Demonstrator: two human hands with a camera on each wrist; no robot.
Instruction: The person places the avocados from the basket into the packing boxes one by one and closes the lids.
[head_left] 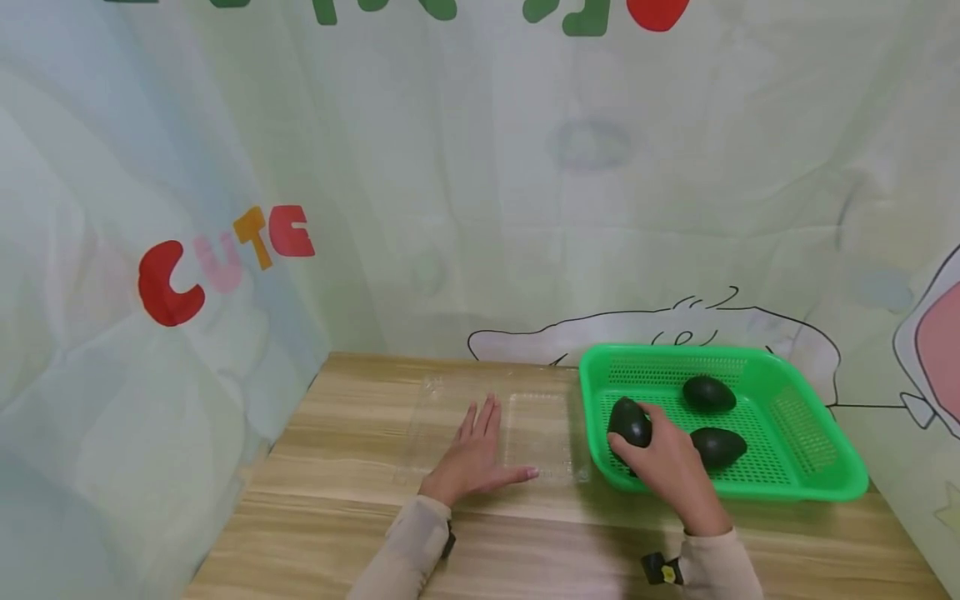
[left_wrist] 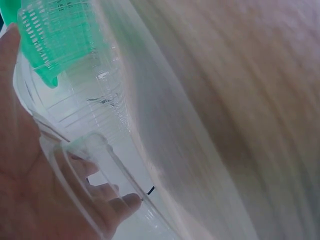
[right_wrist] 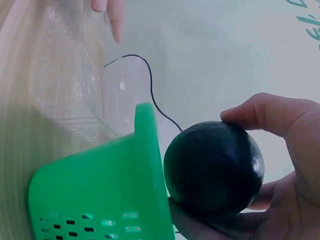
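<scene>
Right hand (head_left: 663, 454) first: thumb and fingers are wrapped round a dark, glossy, egg-shaped fruit (head_left: 630, 422), a firm hold by the look of it. The fruit is at the left end of a bright green perforated plastic basket (head_left: 813, 490), and the right wrist view has it up beside the rim, blunt and round towards the camera. From the head, its long axis runs mostly away from the person, narrow end far and leaning a touch left.

Here's the relation that counts: straight left of that grip, just past the basket's near-side corner, lies a clear, shallow rectangular plastic container (head_left: 540, 429), with the basket's left wall between. The left hand (head_left: 476, 457) is the nearer one to it, fingers straight and thumb spread wide, gripping no fruit; how hard it presses on the plastic, I cannot tell.

Behind the right hand, two more dark fruits sit in the basket, the far one (head_left: 708, 394) and the near one (head_left: 718, 448), both lying roughly crosswise. Under everything, a wood-grain table (head_left: 315, 525); beyond it, a pale printed curtain (head_left: 465, 208).
</scene>
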